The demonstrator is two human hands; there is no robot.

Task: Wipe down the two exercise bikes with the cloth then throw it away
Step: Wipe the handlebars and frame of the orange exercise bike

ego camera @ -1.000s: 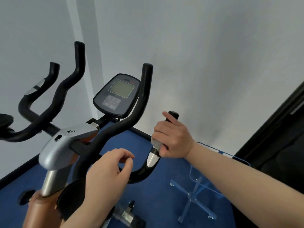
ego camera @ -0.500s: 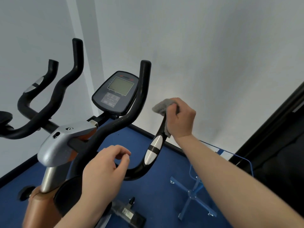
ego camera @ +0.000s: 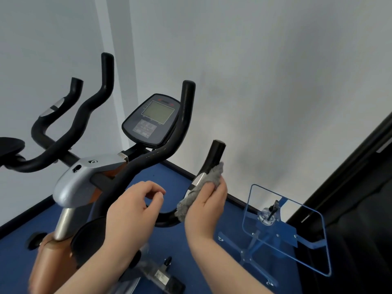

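An exercise bike [ego camera: 84, 179] with black curved handlebars and a grey console [ego camera: 153, 119] fills the left and middle. My right hand [ego camera: 209, 200] presses a grey cloth [ego camera: 199, 189] against the lower part of the right handlebar [ego camera: 214, 158], over its silver sensor patch. My left hand [ego camera: 132, 211] hovers just left of that bar, fingers loosely curled, holding nothing. At the far left edge a black rounded part [ego camera: 9, 148] shows, too cut off to identify.
A clear blue-tinted acrylic stand [ego camera: 301, 236] on a cross base sits on the blue floor [ego camera: 174, 238] to the right. A black frame or machine [ego camera: 360, 187] runs along the right edge. White walls meet in a corner behind the bike.
My right hand slid the cloth from the top of the right handlebar down to the silver sensor patch and the bend. The bar's tip is now uncovered. The left hand barely moved.
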